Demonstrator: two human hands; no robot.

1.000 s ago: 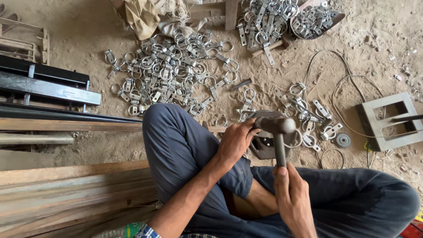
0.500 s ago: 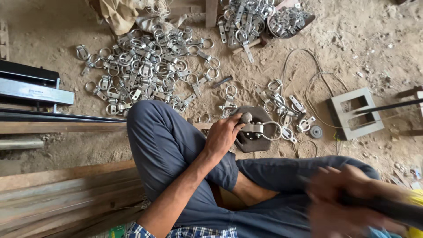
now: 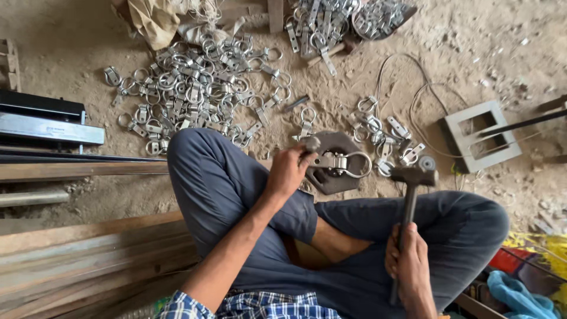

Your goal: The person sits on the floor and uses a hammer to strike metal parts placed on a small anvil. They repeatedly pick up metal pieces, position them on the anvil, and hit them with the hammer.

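I sit cross-legged on a dirt floor. My left hand (image 3: 289,171) pinches a short metal punch (image 3: 310,143) upright over a ring-and-strap clamp piece (image 3: 342,164) that lies on a dark hexagonal metal block (image 3: 331,184). My right hand (image 3: 407,263) grips the handle of a hammer (image 3: 412,177), whose head is raised to the right of the block, above my knee.
A big heap of similar ring clamps (image 3: 189,94) lies on the floor ahead, a smaller group (image 3: 384,133) to the right of the block. More parts fill a pan (image 3: 378,15) at the top. A square metal frame (image 3: 481,136) sits right, steel bars (image 3: 47,127) and planks (image 3: 88,248) left.
The hammer rested on the block a second ago, then swung back low and blurred. Now it is up again to the right of the block. My left hand stayed at the block.
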